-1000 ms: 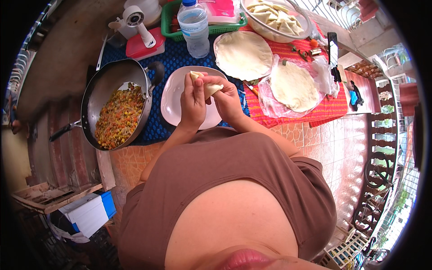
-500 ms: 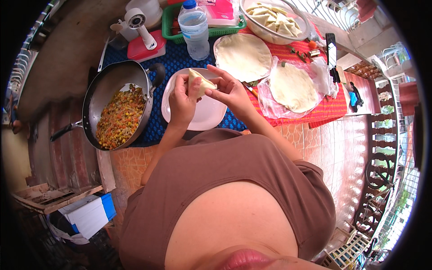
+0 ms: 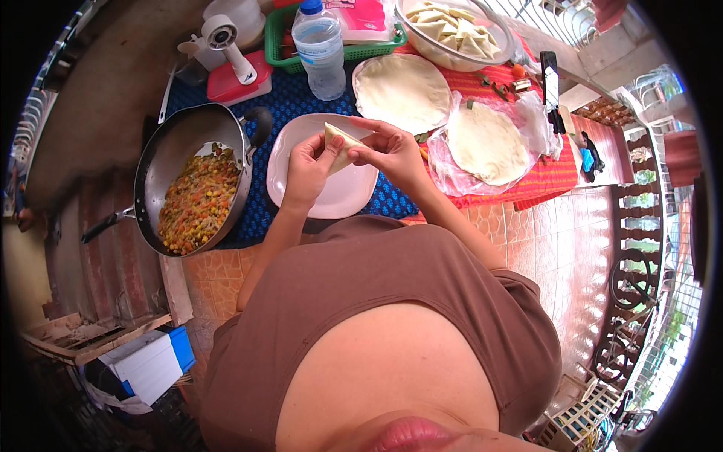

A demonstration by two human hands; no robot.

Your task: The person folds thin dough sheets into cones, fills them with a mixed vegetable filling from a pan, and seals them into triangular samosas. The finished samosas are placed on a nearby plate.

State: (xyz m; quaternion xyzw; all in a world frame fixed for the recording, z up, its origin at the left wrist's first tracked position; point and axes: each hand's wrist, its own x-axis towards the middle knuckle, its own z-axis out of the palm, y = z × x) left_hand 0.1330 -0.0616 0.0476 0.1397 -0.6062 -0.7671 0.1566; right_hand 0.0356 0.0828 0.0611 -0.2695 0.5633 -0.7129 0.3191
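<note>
Over a pale pink plate [image 3: 331,203], both hands hold a folded triangular samosa [image 3: 343,156] of pale dough. My left hand [image 3: 309,167] grips its left side, thumb across the front face. My right hand [image 3: 393,151] pinches its right edge between thumb and fingers. Left of the plate sits a deep black pan [image 3: 167,139] with a diced vegetable filling [image 3: 197,202] of yellow, orange and green bits. Beyond the plate to the right lies a stack of round dough wrappers [image 3: 403,92]. Another round wrapper stack [image 3: 488,143] rests on clear plastic nearby.
A clear bowl [image 3: 506,60] of folded triangles stands at the far right. A water bottle [image 3: 320,56], a green basket [image 3: 369,50], a small white fan [image 3: 232,49] and a red-lidded container [image 3: 248,81] line the back. A phone [image 3: 551,87] stands at the right. The pan's handle [image 3: 105,226] juts left.
The samosa has turned a little, its tip now more upright. My right fingers have closed in on its edge. The view has shifted slightly.
</note>
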